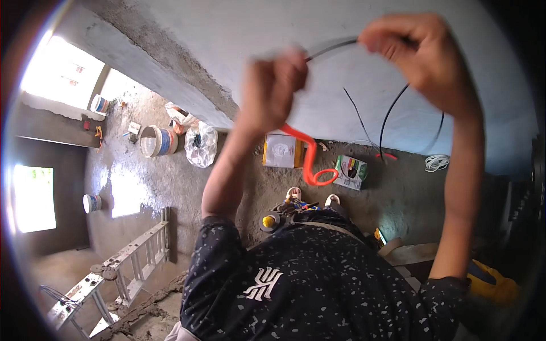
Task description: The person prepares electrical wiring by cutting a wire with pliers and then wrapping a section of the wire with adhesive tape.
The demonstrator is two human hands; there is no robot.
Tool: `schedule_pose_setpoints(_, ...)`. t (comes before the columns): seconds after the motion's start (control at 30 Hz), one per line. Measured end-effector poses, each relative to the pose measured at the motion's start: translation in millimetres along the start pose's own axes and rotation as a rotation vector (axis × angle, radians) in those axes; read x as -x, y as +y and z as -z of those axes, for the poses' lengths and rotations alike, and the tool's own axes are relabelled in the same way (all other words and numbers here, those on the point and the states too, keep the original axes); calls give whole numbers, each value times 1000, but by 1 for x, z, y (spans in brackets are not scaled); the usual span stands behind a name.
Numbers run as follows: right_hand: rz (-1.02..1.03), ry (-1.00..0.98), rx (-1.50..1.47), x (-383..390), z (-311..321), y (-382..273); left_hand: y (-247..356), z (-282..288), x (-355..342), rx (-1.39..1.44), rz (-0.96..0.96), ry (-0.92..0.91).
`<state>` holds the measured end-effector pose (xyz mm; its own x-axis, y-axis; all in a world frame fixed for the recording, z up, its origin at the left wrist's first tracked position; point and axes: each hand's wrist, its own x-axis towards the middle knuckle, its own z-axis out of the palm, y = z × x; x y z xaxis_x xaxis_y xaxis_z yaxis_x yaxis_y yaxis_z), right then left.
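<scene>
A thin black cable (333,48) bends in a short arc between my two raised hands, in front of the pale wall. My left hand (272,88), smeared by motion, is closed on one end of that stretch. Below it hangs a bright orange-red flexible length (310,153) with a curl at its lower end; whether the same hand grips it is hidden. My right hand (418,54) pinches the cable's other side. More black cable (387,111) loops down from below the right hand toward the floor.
Small boxes (350,172) (280,150) and a white cable coil (437,163) lie along the wall's foot. Left are a bucket (158,141), plastic bags (200,145) and an aluminium ladder (136,253). A yellow-and-dark bag (492,282) sits at lower right.
</scene>
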<state>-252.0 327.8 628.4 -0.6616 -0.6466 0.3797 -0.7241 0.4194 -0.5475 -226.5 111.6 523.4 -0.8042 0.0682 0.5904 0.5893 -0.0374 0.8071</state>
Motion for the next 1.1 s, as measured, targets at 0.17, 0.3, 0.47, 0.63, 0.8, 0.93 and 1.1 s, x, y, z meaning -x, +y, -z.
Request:
schedule_pose_setpoints(0.17, -201, -287, 156, 105, -148, 115, -131, -15, 106, -262, 350, -304)
schedule_pose_setpoints(0.3, -64, -102, 152, 29, -58, 30, -19, 3, 28, -371, 492, -378)
schedule_pose_setpoints(0.47, 114, -29, 76, 55, -113, 58, -83, -27, 98, -426, 299, -338)
schedule_pose_setpoints(0.63, 63, 59, 103, 52, -93, 33, -51, 9, 72, -55, 342, -97)
schedule_pose_setpoints(0.8, 83, 9, 204, 64, -129, 57, -69, -2, 91, -56, 559, -67)
schedule_pose_setpoints(0.93, 19, -33, 123, 59, -120, 31, -66, -15, 92, -317, 549, -193)
schedule_pose_setpoints(1.1, -24, -122, 220, 50, -143, 31, -67, 8, 66, -232, 330, -254)
